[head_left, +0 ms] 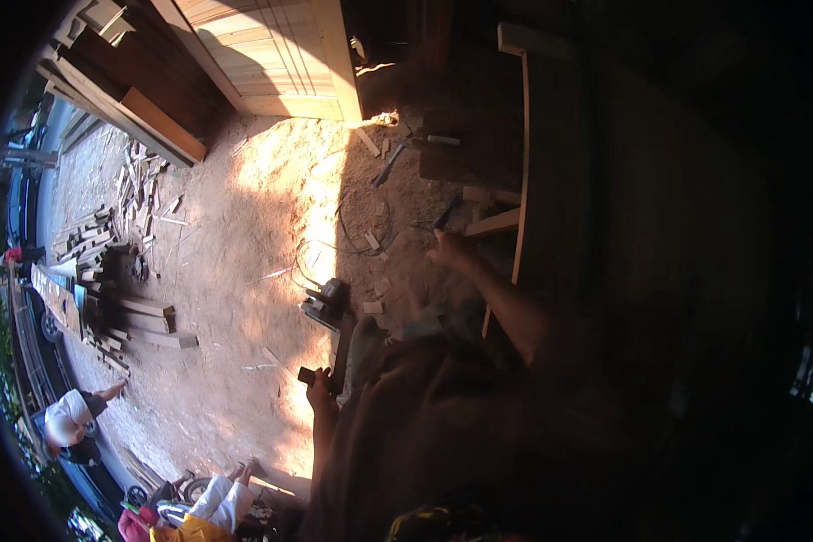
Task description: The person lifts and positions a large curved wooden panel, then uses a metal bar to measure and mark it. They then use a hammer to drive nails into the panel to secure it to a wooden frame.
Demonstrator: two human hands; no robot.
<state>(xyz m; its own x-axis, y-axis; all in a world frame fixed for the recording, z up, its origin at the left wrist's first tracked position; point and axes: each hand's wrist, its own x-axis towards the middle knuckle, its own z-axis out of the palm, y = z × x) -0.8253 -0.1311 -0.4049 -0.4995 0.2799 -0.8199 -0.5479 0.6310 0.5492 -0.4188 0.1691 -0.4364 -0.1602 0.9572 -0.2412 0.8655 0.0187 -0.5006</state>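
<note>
My left hand [321, 394] is closed around a small dark block-like piece [307, 375]. Beside those fingers, a long dark strip [341, 348] runs upward; I cannot tell whether it joins the block. My right hand [446, 249] is stretched forward in shade, its fingers bent close to a dark tool with a slim handle [444, 215]. Whether it grips that tool is too dim to make out. Between my hands, on the dirt floor, sits a dark corded power tool [326, 303], with its cable [309, 262] looped ahead of it.
A wooden panel door [275, 59] stands ahead. Stacked boards [163, 126] and several timber offcuts [95, 244] lie left. A long board edge [522, 181] borders my right side. People [70, 417] are at the far left and lower left [212, 515]. Scraps litter the dirt floor [217, 271].
</note>
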